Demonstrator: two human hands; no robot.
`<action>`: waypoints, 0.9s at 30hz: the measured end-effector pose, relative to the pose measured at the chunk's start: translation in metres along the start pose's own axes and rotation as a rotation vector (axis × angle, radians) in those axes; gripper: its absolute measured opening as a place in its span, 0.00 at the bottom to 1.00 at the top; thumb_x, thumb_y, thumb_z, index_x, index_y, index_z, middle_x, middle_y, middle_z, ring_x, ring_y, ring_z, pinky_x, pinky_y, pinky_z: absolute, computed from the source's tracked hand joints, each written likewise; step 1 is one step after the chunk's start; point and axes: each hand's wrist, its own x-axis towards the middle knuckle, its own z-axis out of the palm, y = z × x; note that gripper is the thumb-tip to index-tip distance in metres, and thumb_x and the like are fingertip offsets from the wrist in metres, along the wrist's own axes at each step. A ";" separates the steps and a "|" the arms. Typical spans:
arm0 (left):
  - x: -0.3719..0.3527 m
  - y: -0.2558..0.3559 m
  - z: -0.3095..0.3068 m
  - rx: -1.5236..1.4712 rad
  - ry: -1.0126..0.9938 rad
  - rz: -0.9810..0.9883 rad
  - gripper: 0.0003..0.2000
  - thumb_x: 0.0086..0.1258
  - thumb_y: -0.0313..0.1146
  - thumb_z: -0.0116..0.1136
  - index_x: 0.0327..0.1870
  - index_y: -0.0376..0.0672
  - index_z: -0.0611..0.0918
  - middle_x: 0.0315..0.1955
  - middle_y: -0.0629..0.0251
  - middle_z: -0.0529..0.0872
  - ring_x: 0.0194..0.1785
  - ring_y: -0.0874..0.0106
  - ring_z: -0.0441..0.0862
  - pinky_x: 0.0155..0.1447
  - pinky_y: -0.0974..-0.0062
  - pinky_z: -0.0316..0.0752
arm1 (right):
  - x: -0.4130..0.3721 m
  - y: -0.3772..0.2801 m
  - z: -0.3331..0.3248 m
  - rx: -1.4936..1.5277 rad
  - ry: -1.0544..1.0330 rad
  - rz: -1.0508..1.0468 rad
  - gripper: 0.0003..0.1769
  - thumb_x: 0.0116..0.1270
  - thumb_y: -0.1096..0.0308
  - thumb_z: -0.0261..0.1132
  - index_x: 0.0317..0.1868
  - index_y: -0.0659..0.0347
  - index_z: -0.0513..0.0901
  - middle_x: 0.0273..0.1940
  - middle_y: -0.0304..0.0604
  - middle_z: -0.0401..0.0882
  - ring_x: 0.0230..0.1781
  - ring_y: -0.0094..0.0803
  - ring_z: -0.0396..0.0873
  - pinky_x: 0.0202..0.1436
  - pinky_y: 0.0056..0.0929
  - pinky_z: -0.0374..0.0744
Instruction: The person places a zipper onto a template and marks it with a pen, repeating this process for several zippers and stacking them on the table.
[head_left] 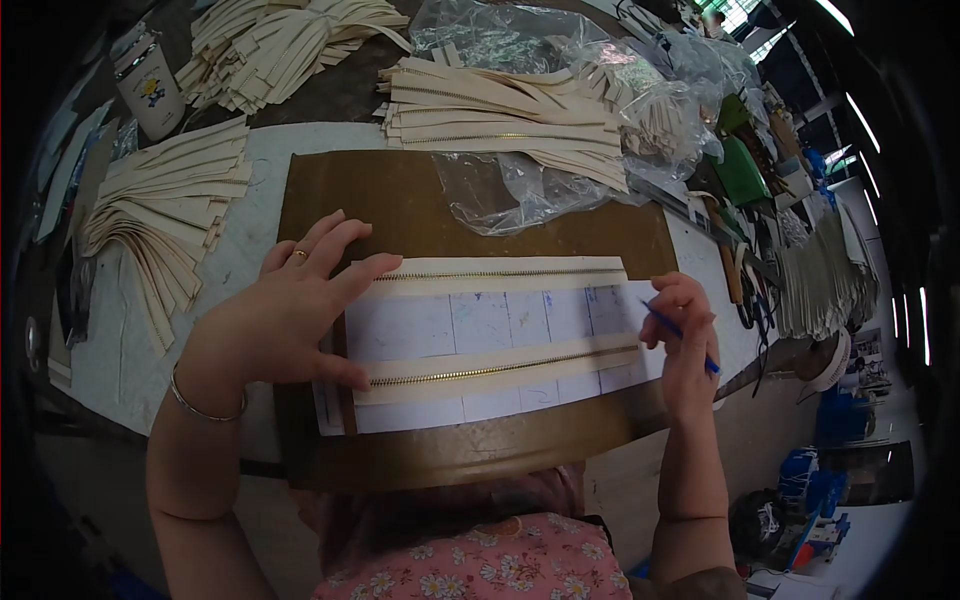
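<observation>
Two cream zipper tapes with gold teeth, an upper zipper (pixel 500 274) and a lower zipper (pixel 510 367), lie nearly parallel across a white sheet (pixel 420 325) marked with lines. My left hand (pixel 285 315) is spread open at their left ends, the index finger at the upper zipper and the thumb at the lower one. In my right hand (pixel 688 350), a blue pen (pixel 664 322) is held between the fingers, close to the zippers' right ends. The sheet rests on a brown mat (pixel 365 205).
Stacks of cream zippers lie on the left (pixel 170 195), at the back left (pixel 280 50) and behind the mat (pixel 500 110). Clear plastic bags (pixel 520 195) sit around the back stack. A white decorated bottle (pixel 150 90) stands far left. Tools and a green object (pixel 742 165) crowd the right.
</observation>
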 end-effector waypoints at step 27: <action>-0.002 0.000 -0.001 -0.003 0.034 0.001 0.49 0.48 0.52 0.81 0.75 0.54 0.69 0.77 0.49 0.59 0.83 0.47 0.48 0.79 0.49 0.50 | -0.006 0.034 0.022 -0.009 0.038 0.123 0.26 0.84 0.53 0.50 0.26 0.57 0.70 0.22 0.34 0.71 0.16 0.16 0.65 0.20 0.18 0.65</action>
